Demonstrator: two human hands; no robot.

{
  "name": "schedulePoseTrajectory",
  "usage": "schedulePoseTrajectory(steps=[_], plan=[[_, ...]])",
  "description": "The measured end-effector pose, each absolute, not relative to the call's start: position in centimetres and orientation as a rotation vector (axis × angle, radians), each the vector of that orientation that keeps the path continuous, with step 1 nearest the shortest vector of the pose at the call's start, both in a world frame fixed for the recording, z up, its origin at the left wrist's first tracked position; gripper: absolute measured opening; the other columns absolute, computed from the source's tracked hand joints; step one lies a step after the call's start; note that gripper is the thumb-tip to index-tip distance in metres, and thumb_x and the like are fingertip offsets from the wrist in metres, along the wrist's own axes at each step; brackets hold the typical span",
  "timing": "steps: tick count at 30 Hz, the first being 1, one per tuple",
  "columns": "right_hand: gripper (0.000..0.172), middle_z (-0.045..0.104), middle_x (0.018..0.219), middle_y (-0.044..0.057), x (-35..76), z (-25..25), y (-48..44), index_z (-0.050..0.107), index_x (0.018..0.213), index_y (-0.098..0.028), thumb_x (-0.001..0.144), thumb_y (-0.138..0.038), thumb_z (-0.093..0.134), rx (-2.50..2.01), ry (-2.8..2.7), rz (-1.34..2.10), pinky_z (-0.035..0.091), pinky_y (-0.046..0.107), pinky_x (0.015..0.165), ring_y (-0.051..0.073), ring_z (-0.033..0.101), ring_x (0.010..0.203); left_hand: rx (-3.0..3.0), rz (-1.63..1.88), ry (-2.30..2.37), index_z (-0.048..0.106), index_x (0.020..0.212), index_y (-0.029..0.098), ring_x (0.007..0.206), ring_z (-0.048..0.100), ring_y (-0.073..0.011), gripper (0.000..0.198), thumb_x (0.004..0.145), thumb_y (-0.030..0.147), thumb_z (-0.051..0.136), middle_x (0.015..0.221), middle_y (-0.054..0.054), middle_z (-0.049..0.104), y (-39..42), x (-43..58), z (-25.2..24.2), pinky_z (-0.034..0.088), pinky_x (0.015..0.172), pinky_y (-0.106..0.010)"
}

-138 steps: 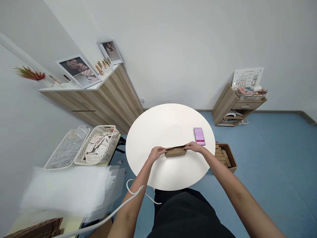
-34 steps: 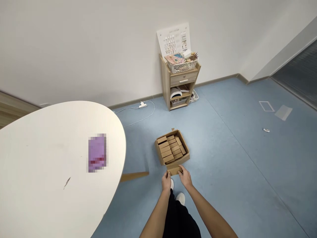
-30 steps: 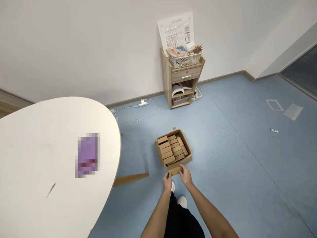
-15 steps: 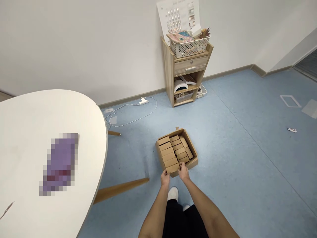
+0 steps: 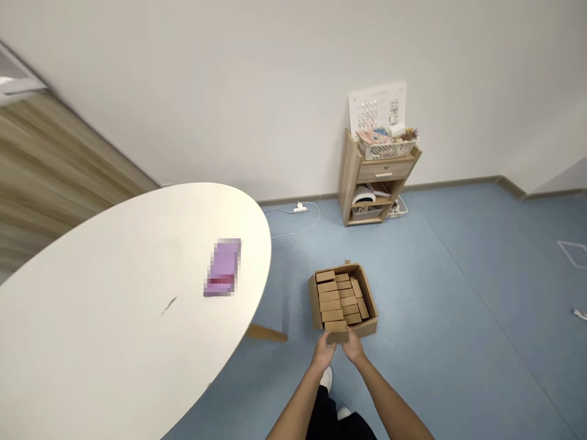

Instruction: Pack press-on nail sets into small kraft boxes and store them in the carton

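Observation:
A small brown cardboard box (image 5: 336, 327) is held by its two ends between my hands, at the near edge of an open cardboard carton (image 5: 369, 329). My left hand (image 5: 323, 351) is closed on its left end, and my right hand (image 5: 353, 348) grips the right end. The front face of this small box shows above the carton's near wall, slightly raised. Behind it, several similar small boxes (image 5: 329, 296) sit packed in rows inside the carton. The carton stands on the blue floor. My fingertips are partly hidden.
To the left, a white round-edged table (image 5: 114, 318) bears a blurred purple item (image 5: 224, 266). A wooden cabinet (image 5: 348, 177) with a white basket (image 5: 387, 150) stands by the wall. A white cable and plug (image 5: 300, 208) lie on the floor (image 5: 440, 330).
The view has swung left and up, showing more table. My hands have raised the nearest small box a little and drawn it towards me, so its front face now shows.

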State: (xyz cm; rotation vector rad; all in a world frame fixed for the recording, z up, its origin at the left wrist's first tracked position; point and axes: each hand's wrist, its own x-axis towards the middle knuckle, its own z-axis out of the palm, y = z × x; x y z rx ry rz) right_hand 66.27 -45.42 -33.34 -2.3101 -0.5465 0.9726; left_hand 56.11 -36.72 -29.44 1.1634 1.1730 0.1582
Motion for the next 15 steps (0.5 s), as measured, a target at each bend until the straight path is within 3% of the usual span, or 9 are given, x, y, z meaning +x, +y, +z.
schedulePoseTrajectory(steps=[3, 8, 15], plan=[[0.054, 0.06, 0.131, 0.016, 65.3, -27.0, -45.0, 0.061, 0.122, -0.012, 0.068, -0.014, 0.056, -2.312, -0.595, 0.98, 0.039, 0.034, 0.108, 0.028, 0.053, 0.127, 1.478, 0.265, 1.034, 0.069, 0.105, 0.019, 0.119, 0.057, -0.0275, 0.036, 0.07, 0.018, 0.063, 0.123, -0.011, 0.063, -36.6, 53.8, -21.1, 0.047, 0.1, -0.042], [0.045, 0.063, 0.126, 0.011, 62.9, -15.8, -43.4, 0.063, 0.118, -0.018, 0.074, -0.02, 0.052, -2.171, -0.795, 0.995, 0.045, 0.035, 0.101, 0.025, 0.058, 0.12, 1.845, 0.643, 1.014, 0.066, 0.11, 0.024, 0.111, 0.061, -0.0243, 0.033, 0.089, 0.028, 0.04, 0.119, -0.01, 0.064, -34.8, 45.5, -8.0, 0.05, 0.095, -0.041], [0.039, 0.063, 0.12, 0.012, 56.3, -4.4, -39.1, 0.064, 0.113, -0.019, 0.077, -0.024, 0.049, -1.893, -1.134, 0.988, 0.049, 0.035, 0.094, 0.024, 0.064, 0.106, 2.034, 0.883, 1.551, 0.065, 0.109, 0.021, 0.114, 0.057, -0.0288, 0.033, 0.085, 0.026, 0.042, 0.118, -0.012, 0.061, -31.1, 29.8, -1.0, 0.047, 0.099, -0.05]])
